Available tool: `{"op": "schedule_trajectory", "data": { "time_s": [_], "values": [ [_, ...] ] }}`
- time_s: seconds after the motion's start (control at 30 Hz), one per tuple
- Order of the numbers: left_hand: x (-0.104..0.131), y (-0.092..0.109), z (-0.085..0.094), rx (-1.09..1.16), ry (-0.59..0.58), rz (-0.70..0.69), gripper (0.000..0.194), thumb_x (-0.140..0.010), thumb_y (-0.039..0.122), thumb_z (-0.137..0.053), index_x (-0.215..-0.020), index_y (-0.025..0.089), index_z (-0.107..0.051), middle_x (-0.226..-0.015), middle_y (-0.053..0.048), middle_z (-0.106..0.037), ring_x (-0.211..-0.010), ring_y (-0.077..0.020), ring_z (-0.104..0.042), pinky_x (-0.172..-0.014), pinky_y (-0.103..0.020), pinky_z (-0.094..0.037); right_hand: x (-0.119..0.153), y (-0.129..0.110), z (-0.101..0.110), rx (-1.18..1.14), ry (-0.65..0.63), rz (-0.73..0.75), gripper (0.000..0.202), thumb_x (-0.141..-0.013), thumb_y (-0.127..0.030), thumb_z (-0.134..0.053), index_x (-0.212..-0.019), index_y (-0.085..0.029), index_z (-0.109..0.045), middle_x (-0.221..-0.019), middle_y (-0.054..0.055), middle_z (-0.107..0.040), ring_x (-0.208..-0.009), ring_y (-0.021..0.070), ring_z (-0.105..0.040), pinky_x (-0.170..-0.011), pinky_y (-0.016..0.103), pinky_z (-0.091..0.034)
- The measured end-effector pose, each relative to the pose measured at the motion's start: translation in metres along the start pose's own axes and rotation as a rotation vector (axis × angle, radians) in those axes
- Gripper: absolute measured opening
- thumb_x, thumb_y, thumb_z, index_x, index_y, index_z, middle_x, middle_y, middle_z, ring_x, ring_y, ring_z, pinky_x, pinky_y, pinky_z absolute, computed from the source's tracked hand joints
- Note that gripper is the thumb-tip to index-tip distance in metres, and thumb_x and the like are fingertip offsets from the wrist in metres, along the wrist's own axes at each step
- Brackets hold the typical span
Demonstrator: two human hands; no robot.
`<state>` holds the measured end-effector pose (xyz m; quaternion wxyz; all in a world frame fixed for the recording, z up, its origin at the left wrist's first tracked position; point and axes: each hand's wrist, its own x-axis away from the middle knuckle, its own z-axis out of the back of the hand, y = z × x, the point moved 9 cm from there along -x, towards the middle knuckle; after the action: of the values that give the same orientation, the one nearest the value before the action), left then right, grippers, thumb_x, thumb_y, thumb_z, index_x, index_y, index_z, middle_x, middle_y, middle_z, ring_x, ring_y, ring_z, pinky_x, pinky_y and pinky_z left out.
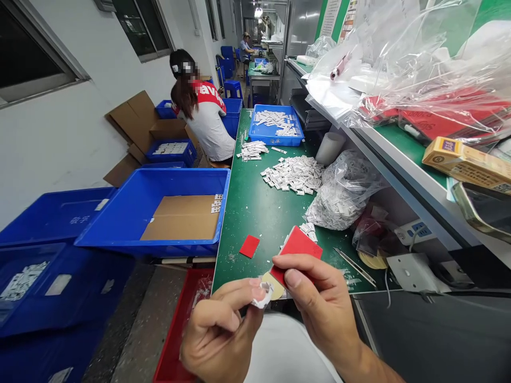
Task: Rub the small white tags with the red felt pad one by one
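On a green-topped workbench (247,207) sits a heap of small white rectangular pieces (293,174), and the other places are given from that heap. Nearer the wearer than the heap, above the bench's front edge, the right hand (319,298) pinches a flat red rectangular pad (302,247) between thumb and forefinger. The pad's long axis runs obliquely: its near end lies at the fingertips, and its far end points away from the wearer and somewhat right, toward the heap's right side. The broad face turned upward is plain, even red with straight edges and crisp corners; a pale strip shows along its left edge.

Left of the pad, also on the near side of the heap, the left hand (227,324) holds a small, irregular, torn-looking white scrap (262,296) with its fingers closed narrowly on it. A pale yellow disc (275,287) shows between the hands; whether either touches it cannot be told.

A smaller red square (249,247) lies nearer than the heap and to its left, and slim metal tweezers (355,267) lie nearer and to its right. A clear plastic bag of white pieces (341,194) bulges just right of the heap, and a shallow blue plastic tray (275,141) stands beyond it.
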<state>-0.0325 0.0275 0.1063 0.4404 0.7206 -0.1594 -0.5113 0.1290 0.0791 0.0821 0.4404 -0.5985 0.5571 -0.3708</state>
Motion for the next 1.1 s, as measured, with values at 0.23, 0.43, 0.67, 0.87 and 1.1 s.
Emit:
{"op": "schedule_trajectory", "data": {
  "time_s": [0.23,0.43,0.67,0.87,1.1],
  "values": [
    [0.002,-0.008,-0.002,0.081,-0.017,0.071,0.039,-0.075,-0.004,-0.077,-0.074,0.023,-0.048,-0.078,0.004,-0.079,-0.079,-0.0171,-0.076,-0.077,-0.031,-0.063,0.007,-0.01,-0.005,-0.124,-0.052,-0.061,0.025,-0.098,-0.041,-0.066,-0.12,-0.035,-0.077,-0.072,-0.001,-0.066,-0.055,0.0099,-0.051,-0.052,0.021,-0.045],
    [0.032,-0.073,-0.035,0.76,-0.115,1.011,0.041,-0.07,0.032,-0.092,-0.102,0.028,-0.066,-0.075,0.005,-0.066,-0.061,-0.0084,-0.061,-0.053,-0.017,-0.053,0.006,-0.011,0.003,-0.209,-0.104,-0.086,0.03,-0.1,-0.043,-0.062,-0.127,-0.038,-0.073,-0.075,0.002,-0.071,-0.055,0.012,-0.059,-0.048,0.021,-0.046],
    [0.062,-0.076,-0.063,1.016,-0.124,1.459,0.038,-0.068,0.034,-0.094,-0.096,0.023,-0.071,-0.066,0.006,-0.055,-0.055,-0.0043,-0.051,-0.049,-0.013,-0.044,0.01,-0.013,-0.001,-0.146,-0.472,-0.196,0.027,-0.096,-0.043,-0.067,-0.12,-0.036,-0.078,-0.07,0.001,-0.074,-0.051,0.013,-0.061,-0.047,0.022,-0.047],
    [0.075,-0.078,-0.079,0.947,-0.284,1.465,0.038,-0.069,0.036,-0.093,-0.09,0.02,-0.065,-0.06,0.007,-0.053,-0.05,-0.0035,-0.046,-0.046,-0.013,-0.037,-0.019,-0.002,0.072,0.303,0.118,-0.035,0.031,-0.101,-0.038,-0.059,-0.127,-0.028,-0.073,-0.08,0.001,-0.07,-0.067,0.0142,-0.06,-0.065,0.024,-0.051],
    [0.008,-0.13,-0.184,0.619,-0.444,1.064,0.037,-0.077,0.036,-0.085,-0.1,0.019,-0.061,-0.083,0.002,-0.066,-0.067,-0.0064,-0.061,-0.063,-0.017,-0.05,0.017,0.046,0.137,0.245,0.264,-0.224,0.047,-0.097,-0.051,-0.062,-0.132,-0.021,-0.07,-0.073,0.001,-0.069,-0.053,0.0129,-0.053,-0.053,0.026,-0.042]
  ]
}}
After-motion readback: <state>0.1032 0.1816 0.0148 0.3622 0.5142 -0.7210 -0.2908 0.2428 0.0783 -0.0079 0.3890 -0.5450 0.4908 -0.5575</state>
